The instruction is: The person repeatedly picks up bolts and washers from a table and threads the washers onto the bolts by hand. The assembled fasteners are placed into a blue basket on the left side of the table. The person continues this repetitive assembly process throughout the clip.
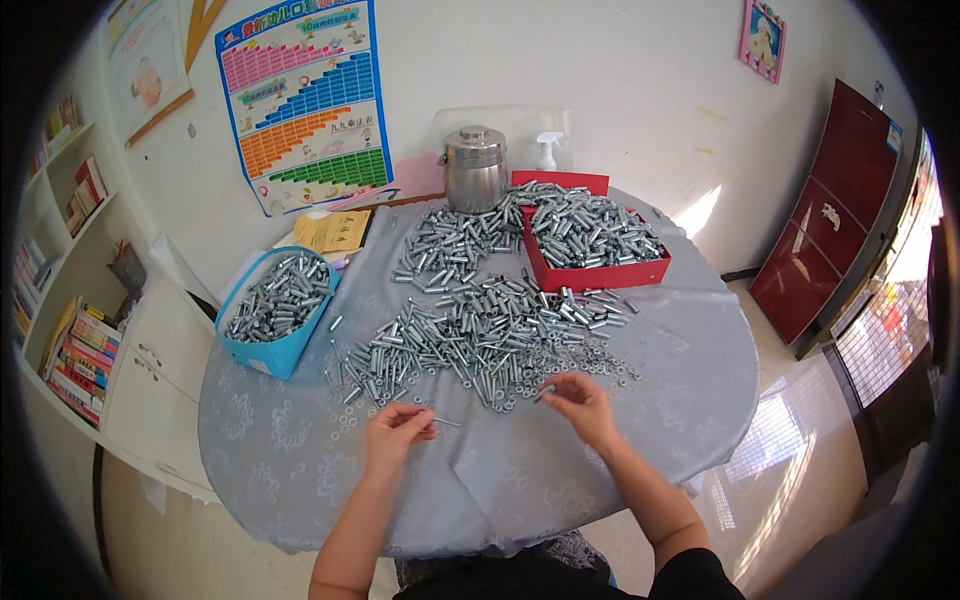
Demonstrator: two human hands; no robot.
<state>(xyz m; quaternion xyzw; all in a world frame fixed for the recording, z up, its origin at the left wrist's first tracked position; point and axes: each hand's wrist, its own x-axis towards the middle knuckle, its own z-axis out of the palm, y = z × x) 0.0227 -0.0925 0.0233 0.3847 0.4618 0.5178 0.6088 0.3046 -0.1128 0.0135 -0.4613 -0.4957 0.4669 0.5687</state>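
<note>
Held pieces (448,422) partly hidden, blue poster (309,100) cropped

Pinching a thin metal rod (448,422) in left hand (398,430), angled rightward above the gray-covered surface (480,520). Gripping a small metal piece (545,392) in right hand (582,405) (too small to tell exact kind), near scattered washers (600,365). Showing a loose pile of metal bolts (450,345) just beyond both hands. Also showing a red box (610,275) heaped with metal parts (597,225) at rear right, plus a blue container (262,355) filled likewise at left. Farther back, showing a steel canister (475,172), a white spray bottle (548,150) and a colorful wall chart (307,110).
</note>
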